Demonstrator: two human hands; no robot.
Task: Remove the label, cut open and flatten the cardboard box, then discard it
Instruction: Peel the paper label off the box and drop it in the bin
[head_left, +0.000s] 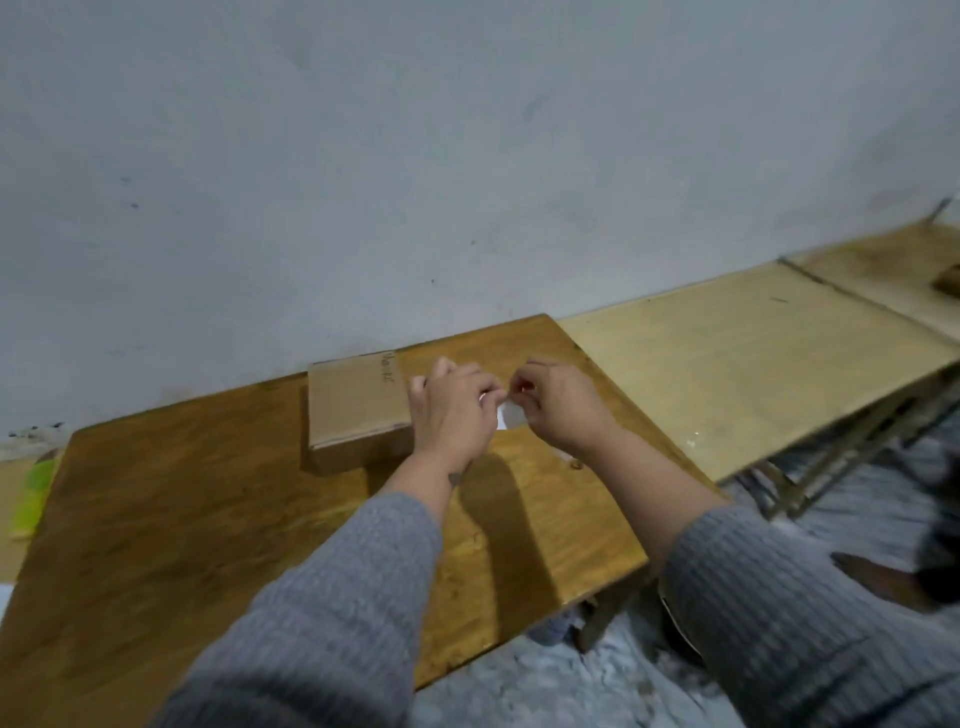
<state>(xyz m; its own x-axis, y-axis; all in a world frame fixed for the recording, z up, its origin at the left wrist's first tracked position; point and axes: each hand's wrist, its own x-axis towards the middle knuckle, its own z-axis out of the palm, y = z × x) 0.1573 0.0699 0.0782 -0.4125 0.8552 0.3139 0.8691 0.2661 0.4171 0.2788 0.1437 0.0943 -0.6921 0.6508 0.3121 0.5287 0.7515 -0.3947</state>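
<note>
A closed brown cardboard box (356, 405) lies flat on the dark wooden table (218, 509), near the wall. My left hand (454, 410) is just right of the box, partly over its right end. My right hand (558, 405) is close beside it. Both hands pinch a small white label (506, 415) between their fingertips, held just above the table. Only part of the label shows between the hands.
A lighter wooden table (753, 364) adjoins on the right, and another one (883, 280) stands beyond it. A yellow-green object (34, 496) lies past the table's left edge. The grey wall (467, 156) rises right behind the box.
</note>
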